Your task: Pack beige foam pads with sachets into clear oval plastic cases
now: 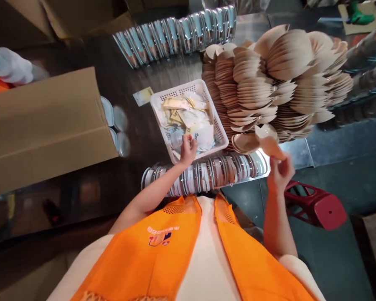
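My left hand (pixel 188 149) is over the near side of a white perforated plastic basket (pixel 161 120), its fingers curled together. Whether a packet is pinched in them I cannot make out. Small white and yellow printed paper packets (pixel 191 118) lie loose in the basket. To the right, my right hand (pixel 281 170) grips a curved brown paper piece (pixel 271 147) by its lower end, beside the nearest stacks. Many similar brown paper pieces (pixel 253 90) are nested in fanned rows right of the basket.
Rows of clear lidded containers stand along the near edge (pixel 207 173) and far side (pixel 178 35). An open cardboard box (pixel 47 129) is at left, with clear round containers (pixel 113 121) beside it. A single packet (pixel 143 96) lies left of the basket. A red stool (pixel 319 205) stands lower right.
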Available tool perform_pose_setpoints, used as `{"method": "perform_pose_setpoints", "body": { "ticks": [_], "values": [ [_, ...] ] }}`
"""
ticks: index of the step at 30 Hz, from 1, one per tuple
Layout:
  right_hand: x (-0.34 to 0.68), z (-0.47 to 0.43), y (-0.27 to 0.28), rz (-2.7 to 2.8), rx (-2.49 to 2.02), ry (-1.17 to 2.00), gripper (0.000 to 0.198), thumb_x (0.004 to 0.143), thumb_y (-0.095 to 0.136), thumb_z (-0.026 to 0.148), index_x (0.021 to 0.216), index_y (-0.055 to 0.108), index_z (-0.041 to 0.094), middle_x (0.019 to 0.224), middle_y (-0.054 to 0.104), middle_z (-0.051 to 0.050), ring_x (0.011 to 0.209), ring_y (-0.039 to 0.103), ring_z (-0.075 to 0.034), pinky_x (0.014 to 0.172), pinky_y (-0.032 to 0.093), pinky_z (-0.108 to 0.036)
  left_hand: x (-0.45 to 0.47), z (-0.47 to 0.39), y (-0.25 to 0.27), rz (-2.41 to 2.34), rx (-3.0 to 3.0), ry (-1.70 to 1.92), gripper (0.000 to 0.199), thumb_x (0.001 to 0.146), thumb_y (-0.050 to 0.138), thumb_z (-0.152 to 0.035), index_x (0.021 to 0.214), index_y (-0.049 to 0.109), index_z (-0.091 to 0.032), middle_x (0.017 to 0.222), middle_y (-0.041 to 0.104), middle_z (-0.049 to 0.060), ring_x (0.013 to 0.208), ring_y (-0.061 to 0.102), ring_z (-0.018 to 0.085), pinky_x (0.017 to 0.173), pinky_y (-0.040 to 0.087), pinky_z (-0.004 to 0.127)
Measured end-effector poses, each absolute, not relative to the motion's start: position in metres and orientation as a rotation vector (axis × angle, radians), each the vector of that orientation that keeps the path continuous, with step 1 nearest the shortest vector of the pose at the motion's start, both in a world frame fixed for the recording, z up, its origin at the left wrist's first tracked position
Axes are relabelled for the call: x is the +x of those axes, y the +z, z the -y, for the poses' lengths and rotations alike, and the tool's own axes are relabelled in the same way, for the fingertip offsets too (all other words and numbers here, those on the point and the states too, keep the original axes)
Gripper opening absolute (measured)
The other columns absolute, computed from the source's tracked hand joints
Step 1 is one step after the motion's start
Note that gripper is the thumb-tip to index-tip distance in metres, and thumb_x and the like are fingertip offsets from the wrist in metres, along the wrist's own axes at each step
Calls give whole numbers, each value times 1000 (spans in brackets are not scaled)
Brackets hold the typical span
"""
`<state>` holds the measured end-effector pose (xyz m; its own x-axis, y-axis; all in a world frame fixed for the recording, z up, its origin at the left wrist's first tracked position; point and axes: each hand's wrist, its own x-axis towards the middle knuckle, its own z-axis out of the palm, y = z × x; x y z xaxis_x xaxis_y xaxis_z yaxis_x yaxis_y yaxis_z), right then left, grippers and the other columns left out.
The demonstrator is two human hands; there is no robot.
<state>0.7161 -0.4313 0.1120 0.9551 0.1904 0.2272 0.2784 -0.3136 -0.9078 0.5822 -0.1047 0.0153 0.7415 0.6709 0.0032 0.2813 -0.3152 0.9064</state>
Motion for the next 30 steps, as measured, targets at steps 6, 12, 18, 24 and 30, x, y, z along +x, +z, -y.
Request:
{"method": "perform_pose_setpoints", "body": {
  "ticks": [6, 12, 18, 24, 30],
  "values": [
    [603, 445, 85, 829, -1876, 409, 21, 101, 67, 45, 100, 81, 30, 103, 72, -7, 123, 65, -30, 112, 50, -54, 599, 168, 34, -540, 1367, 37, 42, 83, 85, -50, 102, 72, -15, 83, 69, 2, 83, 67, 19, 84, 56, 33],
    [587, 460, 66, 621, -1945, 476, 32, 96, 70, 58, 91, 81, 28, 137, 56, -11, 154, 39, -37, 131, 31, -58, 610, 198, 50, -376, 2294, -107, 12, 82, 87, -24, 91, 81, -20, 133, 63, 12, 132, 52, 34, 117, 44, 51],
    [601, 463, 80, 518, -1814, 513, 33, 93, 72, 59, 89, 76, 26, 156, 50, -7, 162, 29, -34, 134, 26, -55, 596, 175, 55, -406, 2449, -179, 27, 90, 76, -17, 116, 79, -23, 147, 55, 16, 139, 45, 39, 115, 42, 58],
    [636, 411, 72, 480, -1748, 476, 37, 91, 71, 64, 94, 72, 27, 163, 50, -5, 160, 35, -31, 133, 29, -54, 598, 144, 38, -186, 2226, -160, 34, 81, 72, -6, 112, 73, -17, 109, 65, 9, 101, 64, 25, 96, 55, 41],
    [648, 349, 57, 287, -1693, 610, 57, 87, 72, 68, 122, 58, 26, 106, 73, -6, 88, 70, -21, 77, 60, -34, 581, 145, 32, -143, 1656, 145, 33, 84, 73, -16, 116, 63, -19, 110, 67, 6, 101, 68, 19, 88, 57, 31]
  ]
}}
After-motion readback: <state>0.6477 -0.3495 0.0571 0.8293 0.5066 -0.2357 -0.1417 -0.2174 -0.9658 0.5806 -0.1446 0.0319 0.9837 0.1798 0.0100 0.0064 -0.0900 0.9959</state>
